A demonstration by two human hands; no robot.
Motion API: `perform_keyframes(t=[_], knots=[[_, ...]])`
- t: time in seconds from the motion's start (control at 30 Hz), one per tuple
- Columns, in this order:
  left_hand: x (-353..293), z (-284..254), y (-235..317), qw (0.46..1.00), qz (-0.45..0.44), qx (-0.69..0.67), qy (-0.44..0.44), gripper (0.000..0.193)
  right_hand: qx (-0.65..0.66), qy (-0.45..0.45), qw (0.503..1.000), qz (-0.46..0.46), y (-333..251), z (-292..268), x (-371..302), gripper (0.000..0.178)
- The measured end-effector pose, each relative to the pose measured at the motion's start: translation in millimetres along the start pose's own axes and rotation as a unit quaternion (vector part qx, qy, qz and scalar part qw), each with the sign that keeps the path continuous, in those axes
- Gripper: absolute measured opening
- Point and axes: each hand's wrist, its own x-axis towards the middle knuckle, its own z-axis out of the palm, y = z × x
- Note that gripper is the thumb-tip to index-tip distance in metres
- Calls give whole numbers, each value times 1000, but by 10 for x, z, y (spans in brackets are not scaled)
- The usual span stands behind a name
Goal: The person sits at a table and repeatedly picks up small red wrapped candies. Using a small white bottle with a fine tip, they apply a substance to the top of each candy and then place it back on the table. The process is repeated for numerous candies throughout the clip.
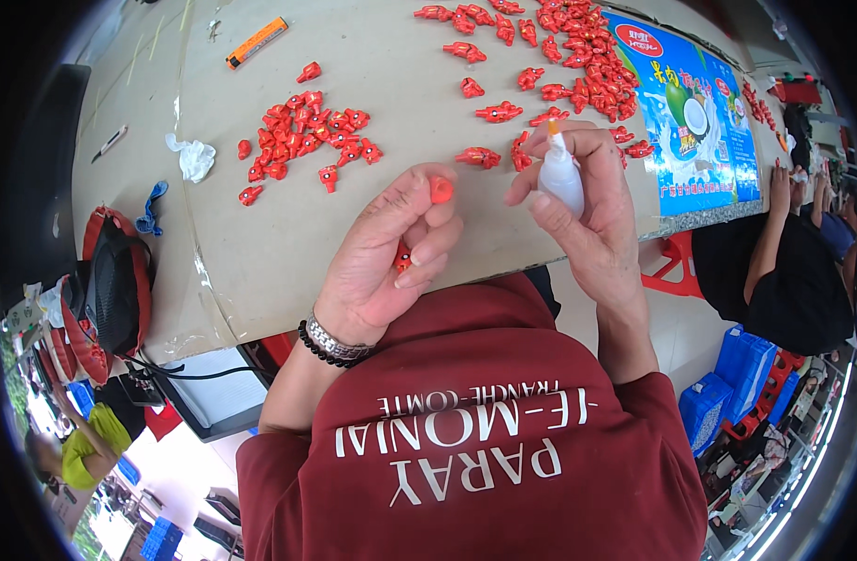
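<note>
Thumb and index finger of my left hand (pixel 377 252) pinch a small red plastic part (pixel 441 191), its round end facing up. A second red piece (pixel 402 255) is tucked under the curled fingers of that hand. My right hand (pixel 597 229) grips a small white squeeze bottle (pixel 561 179), probably glue, upright with its orange-yellow tip on top. The bottle is to the right of the pinched part, not touching it. Beyond my left hand lies a heap of small red figure-like parts (pixel 302 136). A larger pile of red parts (pixel 597 75) spreads at the far right.
On the table (pixel 354 56) are an orange box (pixel 257 43), a crumpled white tissue (pixel 195 160), a utility knife (pixel 109 142) and a twisted blue scrap (pixel 151 208). A printed blue sheet (pixel 690 112) covers its right side. Another person (pixel 774 257) sits at the right.
</note>
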Motion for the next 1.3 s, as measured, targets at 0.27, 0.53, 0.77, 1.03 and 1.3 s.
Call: perform_keyframes(t=[0.27,0.53,0.77,1.03,1.3], knots=[[6,-51,3,1000,20,-17,-5,22,-161,53,981,-99,-95,-36,0,36],[-12,18,6,999,15,-22,28,23,-63,101,984,-133,-27,-76,-82,36],[-2,-50,-45,999,18,-42,-8,23,-157,86,959,-219,-71,-91,-60,34],[7,-46,-50,999,16,-34,-17,18,-242,67,927,-280,-108,-42,-42,31],[1,-21,-44,1000,12,-20,-11,18,-291,37,914,-280,-121,-51,-74,33]])
